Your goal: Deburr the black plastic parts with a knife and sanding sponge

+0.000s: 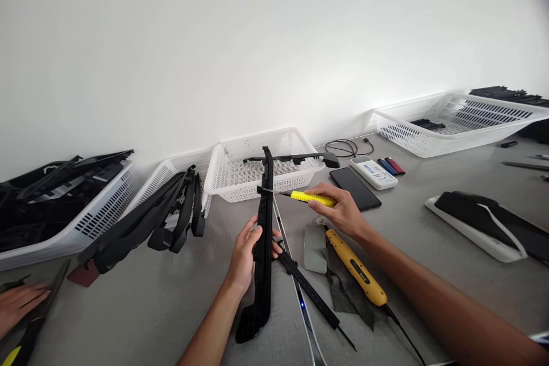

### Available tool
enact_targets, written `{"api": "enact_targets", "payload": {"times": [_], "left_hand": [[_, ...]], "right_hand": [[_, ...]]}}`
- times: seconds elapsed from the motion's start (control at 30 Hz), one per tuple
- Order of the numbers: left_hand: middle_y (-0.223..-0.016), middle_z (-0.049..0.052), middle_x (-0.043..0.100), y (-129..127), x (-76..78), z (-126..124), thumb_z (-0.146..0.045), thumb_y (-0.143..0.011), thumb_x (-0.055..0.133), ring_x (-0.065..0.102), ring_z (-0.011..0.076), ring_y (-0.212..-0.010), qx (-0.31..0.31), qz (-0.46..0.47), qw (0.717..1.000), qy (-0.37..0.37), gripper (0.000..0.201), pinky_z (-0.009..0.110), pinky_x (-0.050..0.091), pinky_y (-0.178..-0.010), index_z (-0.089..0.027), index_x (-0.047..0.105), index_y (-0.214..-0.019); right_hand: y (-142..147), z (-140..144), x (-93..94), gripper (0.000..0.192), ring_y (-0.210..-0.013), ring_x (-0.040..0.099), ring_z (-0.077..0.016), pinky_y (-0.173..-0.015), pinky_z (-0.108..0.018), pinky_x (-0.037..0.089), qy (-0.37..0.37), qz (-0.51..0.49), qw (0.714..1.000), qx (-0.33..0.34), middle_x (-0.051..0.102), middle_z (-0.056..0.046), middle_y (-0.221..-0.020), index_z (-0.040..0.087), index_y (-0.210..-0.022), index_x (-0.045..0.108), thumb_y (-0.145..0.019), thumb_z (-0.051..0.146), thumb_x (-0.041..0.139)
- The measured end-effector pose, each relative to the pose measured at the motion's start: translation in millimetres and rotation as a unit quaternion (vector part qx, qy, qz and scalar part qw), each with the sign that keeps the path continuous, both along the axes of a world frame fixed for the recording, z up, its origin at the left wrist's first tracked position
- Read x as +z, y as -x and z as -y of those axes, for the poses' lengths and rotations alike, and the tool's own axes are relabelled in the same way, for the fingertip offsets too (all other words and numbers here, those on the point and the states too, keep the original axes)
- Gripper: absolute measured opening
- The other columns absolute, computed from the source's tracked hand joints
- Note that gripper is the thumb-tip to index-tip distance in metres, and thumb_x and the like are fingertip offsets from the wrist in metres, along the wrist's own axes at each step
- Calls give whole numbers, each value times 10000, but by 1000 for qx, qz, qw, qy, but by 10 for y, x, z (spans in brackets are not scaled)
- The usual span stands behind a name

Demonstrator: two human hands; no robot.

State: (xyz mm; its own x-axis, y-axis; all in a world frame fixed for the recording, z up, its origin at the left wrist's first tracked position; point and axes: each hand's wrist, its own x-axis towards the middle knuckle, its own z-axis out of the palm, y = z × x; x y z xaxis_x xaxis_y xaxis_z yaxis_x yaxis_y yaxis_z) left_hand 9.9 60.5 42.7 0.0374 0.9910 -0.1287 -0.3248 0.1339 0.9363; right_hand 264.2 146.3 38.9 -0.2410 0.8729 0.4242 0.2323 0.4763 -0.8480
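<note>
My left hand (243,254) is wrapped round a long black plastic trim piece (265,240), held nearly upright with its wider end low and toward me. My right hand (338,206) grips a yellow-handled knife (313,199). The knife's thin blade reaches left and meets the upper part of the trim piece, by a small tab on its edge. Beneath my left fingers a narrow black strip (309,286) slants down to the right. A yellow corded power tool (355,266) lies below my right forearm, on a dark cloth.
White baskets stand along the wall; the middle basket (240,191) has a black part across its rim. Black trim pieces (146,223) overhang another. A phone (355,189), a white box (374,173) and a cable lie behind my right hand. Another person's hand (19,303) is at far left.
</note>
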Motion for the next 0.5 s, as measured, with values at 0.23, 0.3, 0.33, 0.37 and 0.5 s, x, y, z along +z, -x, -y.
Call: {"api": "enact_targets", "payload": {"times": [0.23,0.3,0.33,0.37,0.5], "left_hand": [[-859,83,798,29,-45,-6,-491,-909,715,727,200,-614,-11,-19,1000,-5,564,282,552,-559,-142,571,-1326],[-866,78,794,45,-66,-9,-493,-920,705,710,185,-590,-11,-24,1000,-6,579,267,527,-534,-144,560,-1358],[-876,77,794,52,-76,-11,-491,-927,701,705,179,-584,-11,-27,1000,-7,586,263,521,-532,-146,553,-1377],[-883,76,794,57,-84,-13,-489,-933,698,703,175,-583,-10,-31,999,-9,591,261,518,-534,-148,547,-1393],[-858,62,788,61,-96,-24,-489,-910,733,695,173,-566,-12,-18,1000,-11,645,258,503,-518,-159,517,-1421]], "right_hand": [[-26,7,58,312,-908,700,-253,-817,-365,525,7,26,998,63,775,-84,-1039,237,-1117,814,-969,490,709],[-31,9,70,327,-900,693,-251,-811,-366,527,7,20,998,60,774,-89,-1039,232,-1116,815,-971,504,704],[-33,8,71,333,-899,688,-250,-812,-368,526,6,17,998,52,773,-91,-1046,228,-1114,814,-970,509,705],[-35,5,69,337,-901,684,-249,-814,-368,524,5,16,999,45,772,-93,-1055,226,-1117,812,-970,511,706],[-40,-7,46,335,-892,671,-237,-795,-350,500,12,29,997,70,761,-88,-1039,219,-1140,808,-977,494,707]]}}
